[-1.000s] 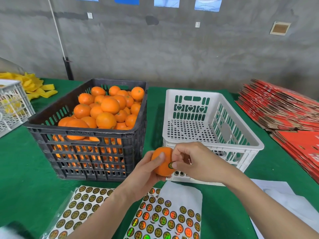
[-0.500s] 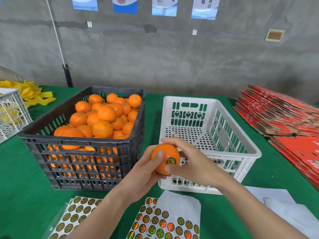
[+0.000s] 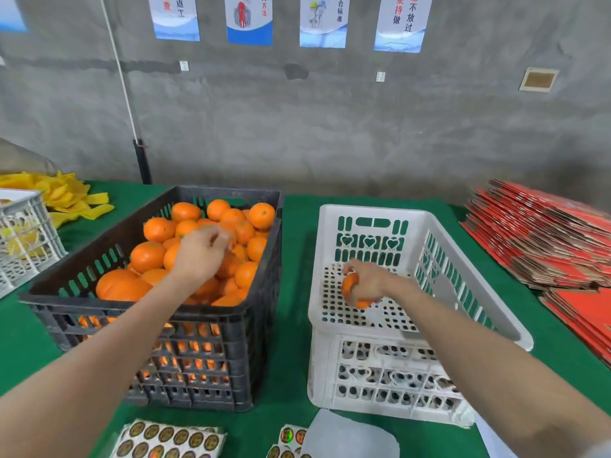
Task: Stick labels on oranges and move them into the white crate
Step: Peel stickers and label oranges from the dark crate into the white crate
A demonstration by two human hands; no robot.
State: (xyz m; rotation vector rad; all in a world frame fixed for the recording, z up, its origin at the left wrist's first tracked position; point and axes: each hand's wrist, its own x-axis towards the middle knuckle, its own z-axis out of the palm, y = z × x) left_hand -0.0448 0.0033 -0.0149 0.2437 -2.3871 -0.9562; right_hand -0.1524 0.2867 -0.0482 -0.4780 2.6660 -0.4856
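From the head camera, two crates stand side by side on a green table (image 3: 294, 252). The black crate (image 3: 205, 361) on the left is heaped nearly to its rim with loose oranges (image 3: 148, 256). The left hand (image 3: 201, 256) hangs over the middle of that heap, palm down, its fingers curled toward the fruit. Blur hides whether it grips anything.

The white crate (image 3: 426, 223) on the right holds a single orange (image 3: 351, 289). The right hand (image 3: 367, 280) reaches inside and wraps its fingers around that orange from above, low over the perforated floor near the far left part. Whether the fruit touches the floor cannot be told, and no label on it can be made out.

Near the front edge lie two sticker sheets (image 3: 168, 439) covered with round labels, beside a blank white backing sheet (image 3: 347, 438). At the far left a smaller white basket (image 3: 24, 239) holds yellow pieces, with yellow foam nets (image 3: 69, 196) behind it. Flat red cartons (image 3: 542, 233) are stacked at the right.
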